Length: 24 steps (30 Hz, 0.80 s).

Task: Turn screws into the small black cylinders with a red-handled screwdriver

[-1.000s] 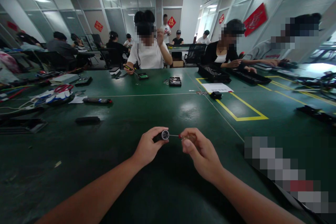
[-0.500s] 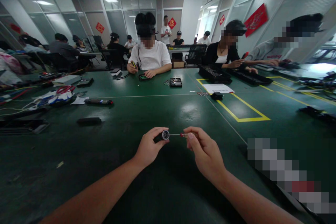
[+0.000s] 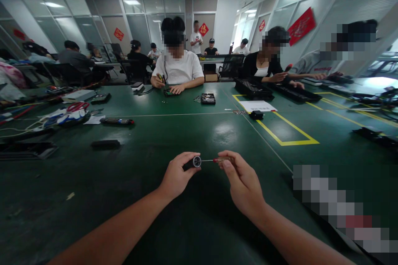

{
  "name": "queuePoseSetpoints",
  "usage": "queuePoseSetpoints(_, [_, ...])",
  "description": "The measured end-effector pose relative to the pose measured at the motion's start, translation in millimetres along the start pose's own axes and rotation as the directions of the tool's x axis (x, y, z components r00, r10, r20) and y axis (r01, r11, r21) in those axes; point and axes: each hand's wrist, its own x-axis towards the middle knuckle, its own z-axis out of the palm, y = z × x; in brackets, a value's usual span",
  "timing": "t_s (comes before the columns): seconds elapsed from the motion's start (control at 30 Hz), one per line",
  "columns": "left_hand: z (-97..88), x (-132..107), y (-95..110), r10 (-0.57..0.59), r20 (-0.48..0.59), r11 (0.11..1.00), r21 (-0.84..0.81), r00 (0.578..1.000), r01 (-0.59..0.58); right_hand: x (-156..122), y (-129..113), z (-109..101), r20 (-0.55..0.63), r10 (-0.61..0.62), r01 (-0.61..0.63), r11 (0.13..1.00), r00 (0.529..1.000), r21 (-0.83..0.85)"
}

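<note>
My left hand [image 3: 175, 176] is closed round a short black cylinder [image 3: 192, 162] with a round silver end that faces right. My right hand [image 3: 244, 184] pinches a small screwdriver [image 3: 217, 160] with a reddish-brown handle. Its thin metal shaft points left and its tip meets the silver end of the cylinder. Both hands hover just above the dark green table [image 3: 149, 132], close to my body.
A black bar [image 3: 105, 144] and a dark pen-like tool [image 3: 116, 121] lie left of centre. Red-handled scissors [image 3: 76, 106] and cables sit far left. Black trays [image 3: 253, 88] and white paper [image 3: 257, 105] lie by yellow tape lines [image 3: 287, 131]. Several people work across the table.
My right hand's fingers have shifted along the screwdriver handle, showing more of it. The person opposite lowered a raised hand to the table. The cylinder has stayed in place.
</note>
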Motion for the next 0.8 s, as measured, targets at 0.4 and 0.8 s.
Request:
queuePoseSetpoints(0.4, [-7.4, 3, 4, 0.093, -0.008, 0.979, 0.185, 0.996, -0.090, 27, 20, 0, 0.091, 0.458, -0.392, 0.622, 0.884, 0.678])
queuePoseSetpoints(0.8, [-7.9, 2, 7, 0.043, 0.010, 0.965, 0.257, 0.999, -0.044, 12, 19, 2, -0.099, 0.177, -0.143, 0.949, 0.979, 0.282])
